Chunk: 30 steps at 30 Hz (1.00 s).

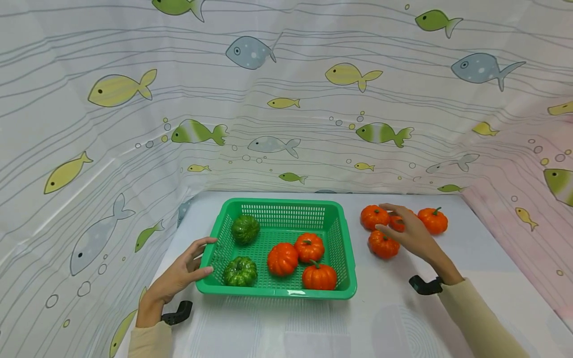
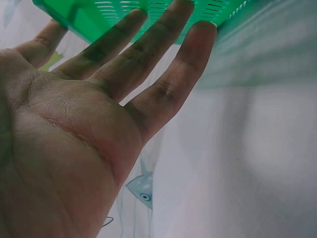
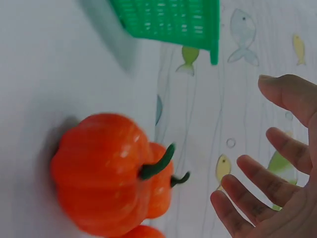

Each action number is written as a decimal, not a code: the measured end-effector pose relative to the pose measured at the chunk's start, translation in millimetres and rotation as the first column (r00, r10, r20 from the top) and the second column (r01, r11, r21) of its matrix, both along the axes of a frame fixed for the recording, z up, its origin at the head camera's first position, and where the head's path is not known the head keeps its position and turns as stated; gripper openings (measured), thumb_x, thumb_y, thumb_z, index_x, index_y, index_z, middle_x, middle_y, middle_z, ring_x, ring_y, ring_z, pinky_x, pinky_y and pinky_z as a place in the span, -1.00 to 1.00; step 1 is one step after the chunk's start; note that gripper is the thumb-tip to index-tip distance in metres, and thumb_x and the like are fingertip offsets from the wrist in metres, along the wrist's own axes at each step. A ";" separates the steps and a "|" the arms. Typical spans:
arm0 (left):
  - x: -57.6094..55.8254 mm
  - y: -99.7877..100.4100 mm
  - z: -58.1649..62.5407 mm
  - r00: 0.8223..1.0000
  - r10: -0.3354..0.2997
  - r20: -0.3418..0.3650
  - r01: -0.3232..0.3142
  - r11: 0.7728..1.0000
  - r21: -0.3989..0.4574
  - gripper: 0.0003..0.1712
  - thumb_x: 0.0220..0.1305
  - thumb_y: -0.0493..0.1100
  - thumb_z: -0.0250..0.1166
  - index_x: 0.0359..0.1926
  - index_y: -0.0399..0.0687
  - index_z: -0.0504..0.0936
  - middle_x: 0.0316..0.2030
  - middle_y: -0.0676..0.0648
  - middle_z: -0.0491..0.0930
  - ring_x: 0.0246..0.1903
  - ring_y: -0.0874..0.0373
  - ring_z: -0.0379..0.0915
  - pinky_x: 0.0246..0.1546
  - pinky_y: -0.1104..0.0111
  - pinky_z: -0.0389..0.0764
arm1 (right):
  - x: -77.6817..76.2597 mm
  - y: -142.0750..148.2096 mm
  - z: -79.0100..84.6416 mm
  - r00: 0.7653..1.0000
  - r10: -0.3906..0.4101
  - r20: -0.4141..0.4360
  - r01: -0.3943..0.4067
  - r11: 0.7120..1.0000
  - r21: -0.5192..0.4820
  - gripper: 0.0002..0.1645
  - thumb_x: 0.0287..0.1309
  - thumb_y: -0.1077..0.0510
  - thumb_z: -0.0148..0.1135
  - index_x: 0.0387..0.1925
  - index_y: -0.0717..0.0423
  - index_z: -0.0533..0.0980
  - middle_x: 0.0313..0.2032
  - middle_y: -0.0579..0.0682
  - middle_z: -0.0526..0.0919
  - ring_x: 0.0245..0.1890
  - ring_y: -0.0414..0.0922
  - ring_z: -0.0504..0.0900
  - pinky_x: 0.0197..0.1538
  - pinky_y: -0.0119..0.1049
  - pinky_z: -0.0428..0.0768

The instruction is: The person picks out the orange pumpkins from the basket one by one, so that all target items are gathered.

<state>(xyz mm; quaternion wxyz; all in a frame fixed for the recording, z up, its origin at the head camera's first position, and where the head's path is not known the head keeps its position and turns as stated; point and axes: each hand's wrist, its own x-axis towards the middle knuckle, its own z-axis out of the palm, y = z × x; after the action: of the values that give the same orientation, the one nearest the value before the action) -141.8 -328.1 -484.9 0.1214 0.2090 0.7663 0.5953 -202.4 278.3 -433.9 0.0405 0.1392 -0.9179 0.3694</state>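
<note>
At the left side of a green plastic basket (image 1: 286, 293), my left hand (image 1: 181, 271) has its fingers extended, the fingertips at the rim and outer wall. In the left wrist view those fingers (image 2: 168, 91) are nearly straight against the slotted green wall. Inside the basket lie two green pumpkins (image 1: 245, 229) and three orange pumpkins (image 1: 282, 259). My right hand (image 1: 412, 233), fingers spread and holding nothing, hovers over several orange pumpkins (image 1: 383, 244) on the table's right side. It partly hides one of them. The right wrist view shows a stemmed orange pumpkin (image 3: 101, 173) below the hand.
The white table (image 1: 268, 333) bears the basket at its middle left and the loose pumpkins to the right. A fish-patterned curtain (image 1: 286, 119) closes off the back and both sides. A black wrist camera mount (image 1: 425, 285) sits on the right wrist, another (image 1: 179, 313) on the left.
</note>
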 end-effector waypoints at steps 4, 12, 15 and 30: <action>-0.2 0.1 -0.1 1.000 0.000 0.002 0.000 1.000 -0.003 -0.21 0.50 -0.31 0.20 0.60 0.06 0.06 0.61 -0.29 -0.25 0.51 -0.53 -0.37 0.27 -0.45 0.20 | -3.7 -14.9 10.9 0.997 0.070 -0.041 -0.071 0.997 -0.016 -0.22 0.33 -0.07 0.40 0.45 0.10 0.36 0.36 0.21 0.43 0.28 0.25 0.42 0.22 0.32 0.49; -0.4 0.5 0.1 1.000 0.010 -0.003 -0.010 1.000 -0.024 -0.22 0.51 -0.30 0.20 0.59 0.07 0.07 0.60 -0.32 -0.24 0.51 -0.54 -0.37 0.27 -0.46 0.17 | -8.3 -40.3 23.4 0.988 0.145 -0.044 -0.147 0.988 -0.045 -0.24 0.33 -0.05 0.41 0.46 0.02 0.36 0.35 0.12 0.45 0.26 0.20 0.45 0.24 0.30 0.47; -0.1 0.0 -0.4 1.000 0.008 -0.006 -0.008 1.000 -0.027 -0.22 0.51 -0.31 0.19 0.59 0.05 0.07 0.60 -0.33 -0.24 0.51 -0.54 -0.38 0.27 -0.47 0.17 | -10.9 -50.1 25.9 0.983 0.176 -0.056 -0.179 0.983 -0.047 -0.24 0.32 -0.06 0.42 0.45 0.01 0.37 0.35 0.09 0.46 0.26 0.19 0.47 0.21 0.29 0.52; 0.4 0.3 0.2 1.000 0.007 0.002 -0.007 1.000 -0.006 -0.21 0.51 -0.31 0.19 0.60 0.09 0.06 0.61 -0.26 -0.25 0.53 -0.48 -0.41 0.30 -0.47 0.11 | -21.5 -110.2 33.8 0.924 0.371 -0.094 -0.370 0.928 0.028 -0.25 0.26 0.01 0.47 0.41 0.07 0.41 0.31 0.04 0.49 0.21 0.16 0.51 0.19 0.12 0.58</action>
<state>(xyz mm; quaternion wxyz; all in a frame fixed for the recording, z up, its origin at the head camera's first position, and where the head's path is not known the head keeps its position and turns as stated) -141.4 -327.8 -484.7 0.1206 0.2054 0.7686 0.5938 -223.9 168.2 -400.1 0.0139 0.3283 -0.8738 0.3586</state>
